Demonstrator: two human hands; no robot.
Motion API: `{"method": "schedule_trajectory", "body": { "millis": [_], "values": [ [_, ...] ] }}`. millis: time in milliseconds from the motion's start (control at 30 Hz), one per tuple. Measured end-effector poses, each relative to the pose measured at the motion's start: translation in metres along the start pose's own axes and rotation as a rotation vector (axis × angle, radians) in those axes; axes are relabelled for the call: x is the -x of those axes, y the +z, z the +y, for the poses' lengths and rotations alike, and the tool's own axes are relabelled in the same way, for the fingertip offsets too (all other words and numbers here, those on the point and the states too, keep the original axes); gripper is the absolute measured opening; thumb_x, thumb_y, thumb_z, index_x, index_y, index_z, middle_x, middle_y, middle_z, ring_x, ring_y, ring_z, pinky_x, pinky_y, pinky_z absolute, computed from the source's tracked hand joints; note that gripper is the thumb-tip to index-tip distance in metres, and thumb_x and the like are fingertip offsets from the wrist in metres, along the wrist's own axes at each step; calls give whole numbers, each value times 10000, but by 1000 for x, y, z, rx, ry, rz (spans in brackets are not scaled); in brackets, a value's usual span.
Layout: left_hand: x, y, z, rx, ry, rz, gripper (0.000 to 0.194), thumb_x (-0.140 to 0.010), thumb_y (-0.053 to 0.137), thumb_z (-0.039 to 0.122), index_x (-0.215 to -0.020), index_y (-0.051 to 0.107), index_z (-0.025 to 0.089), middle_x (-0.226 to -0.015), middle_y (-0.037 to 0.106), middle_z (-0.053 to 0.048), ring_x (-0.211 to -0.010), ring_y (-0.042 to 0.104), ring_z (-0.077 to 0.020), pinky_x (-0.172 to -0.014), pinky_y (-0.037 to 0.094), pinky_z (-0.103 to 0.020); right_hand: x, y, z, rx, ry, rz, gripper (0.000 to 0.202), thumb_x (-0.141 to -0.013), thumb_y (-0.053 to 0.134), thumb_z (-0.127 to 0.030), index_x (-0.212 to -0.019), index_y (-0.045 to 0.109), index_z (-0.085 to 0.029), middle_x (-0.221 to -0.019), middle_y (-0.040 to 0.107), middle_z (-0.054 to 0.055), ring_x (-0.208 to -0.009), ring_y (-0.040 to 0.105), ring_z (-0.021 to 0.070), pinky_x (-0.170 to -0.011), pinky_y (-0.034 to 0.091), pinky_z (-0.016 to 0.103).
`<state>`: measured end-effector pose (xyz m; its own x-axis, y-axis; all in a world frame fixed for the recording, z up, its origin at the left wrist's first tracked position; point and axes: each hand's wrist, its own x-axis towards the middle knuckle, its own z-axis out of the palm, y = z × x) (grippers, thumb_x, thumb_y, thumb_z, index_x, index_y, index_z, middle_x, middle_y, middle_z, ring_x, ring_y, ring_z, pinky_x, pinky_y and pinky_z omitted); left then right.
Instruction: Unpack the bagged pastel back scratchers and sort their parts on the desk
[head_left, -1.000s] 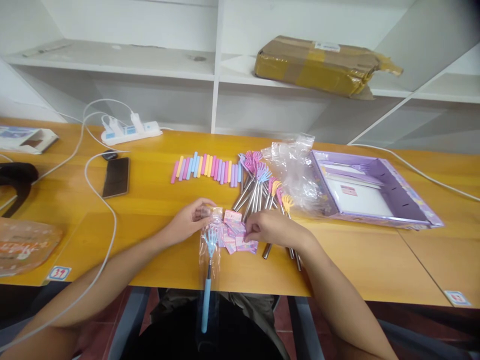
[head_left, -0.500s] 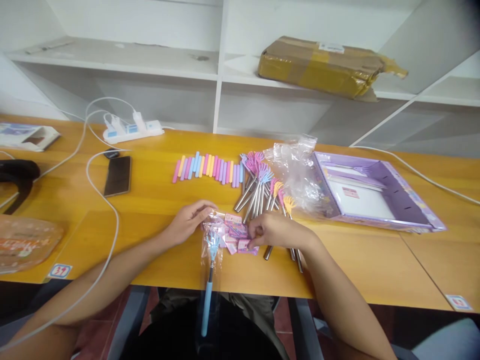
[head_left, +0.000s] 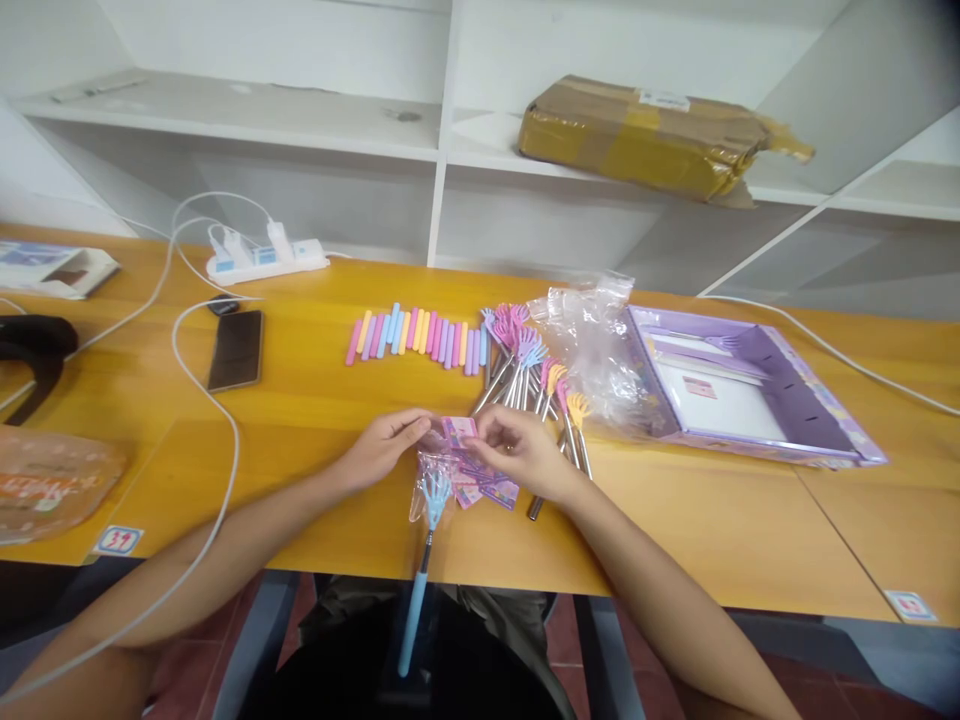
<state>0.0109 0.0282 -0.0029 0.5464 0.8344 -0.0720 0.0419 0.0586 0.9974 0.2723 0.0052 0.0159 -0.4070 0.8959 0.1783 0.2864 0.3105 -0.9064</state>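
My left hand (head_left: 388, 445) is closed, pinching the top of a clear plastic bag (head_left: 417, 505). Inside the bag hangs a blue hand-shaped back scratcher (head_left: 413, 622), its claw up and its handle over the table's front edge. Between finger and thumb of my right hand (head_left: 521, 450) is a small pink printed card (head_left: 457, 430), close to the bag's mouth. More printed cards (head_left: 499, 490) lie in a loose pile under my hands. Beyond my right hand lies a heap of metal-stemmed back scratchers (head_left: 529, 350) with coloured claws.
Coloured handle tubes (head_left: 416, 335) lie in a row behind my hands. Clear plastic bags (head_left: 600, 350) and a purple box (head_left: 825, 400) stand to the right. A phone (head_left: 235, 350), a power strip (head_left: 270, 262) and a white cable (head_left: 234, 440) are on the left.
My right hand has moved up and left from the pile, lifting a pink card to the bag's mouth. The bagged back scratcher's claw has shifted slightly right.
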Motion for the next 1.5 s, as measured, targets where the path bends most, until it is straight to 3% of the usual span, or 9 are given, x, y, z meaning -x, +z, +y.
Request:
{"method": "schedule_trajectory", "body": {
  "millis": [100,200,367,500,633,800,900,1133,1500],
  "values": [
    [1,2,-4,41,-28,-53,474,-1046,591,582,-1245,736,177,-1105,797,-93,-1000,762,-234,-941,575,-357,-1,5,5,52,-98,158,232,-1010,694,-440,-958,615,-229,-863,686,24,-676,653,136,-619,557,261],
    [3,2,-7,86,-42,-89,441,-1033,636,544,-1283,706,187,-1180,779,-105,-996,770,-227,-936,582,-363,-1,6,7,89,-158,213,161,-1013,700,-378,-1005,627,-235,-875,688,18,-718,683,139,-647,580,262],
    [4,1,-10,192,-71,-95,505,-956,766,495,-1342,631,198,-1303,742,-135,-1071,770,-243,-985,581,-404,1,5,11,140,-187,201,157,-1020,690,-379,-1012,636,-232,-879,703,28,-737,683,145,-655,590,269],
    [4,-3,-8,179,-63,-153,536,-891,853,404,-1324,630,181,-1235,765,-141,-1124,752,-242,-1019,562,-403,3,5,12,100,-158,141,170,-1020,694,-394,-1020,635,-235,-868,707,25,-710,684,142,-637,587,269],
    [3,-5,-5,176,-78,-132,549,-843,894,359,-1298,650,171,-1221,778,-147,-1135,754,-249,-1012,567,-408,2,5,8,112,-158,106,174,-1029,678,-403,-1018,630,-236,-855,706,23,-674,666,136,-608,569,267],
    [4,-5,-8,158,-130,-166,532,-874,867,360,-1313,643,161,-1246,785,-173,-1162,755,-267,-1025,568,-437,0,3,3,186,-213,103,128,-1031,668,-351,-1002,623,-234,-838,710,14,-674,670,135,-621,564,260],
    [4,-5,-11,167,-91,-149,542,-861,879,352,-1312,630,184,-1254,780,-154,-1161,752,-261,-1015,573,-426,-1,2,1,206,-236,116,98,-1025,675,-308,-998,617,-234,-822,706,2,-671,669,129,-629,558,251],
    [4,-4,-5,157,-49,-151,476,-886,854,336,-1286,648,181,-1181,793,-130,-1088,755,-229,-965,570,-376,1,3,2,238,-178,116,152,-1041,650,-384,-1028,624,-235,-826,712,13,-674,672,140,-625,573,264],
    [7,-2,1,260,-74,-158,524,-878,869,342,-1329,651,186,-1237,794,-146,-1100,774,-247,-950,580,-369,3,3,4,300,-232,208,124,-1030,672,-361,-1063,642,-246,-802,698,6,-649,659,143,-597,569,273]
  ]
}}
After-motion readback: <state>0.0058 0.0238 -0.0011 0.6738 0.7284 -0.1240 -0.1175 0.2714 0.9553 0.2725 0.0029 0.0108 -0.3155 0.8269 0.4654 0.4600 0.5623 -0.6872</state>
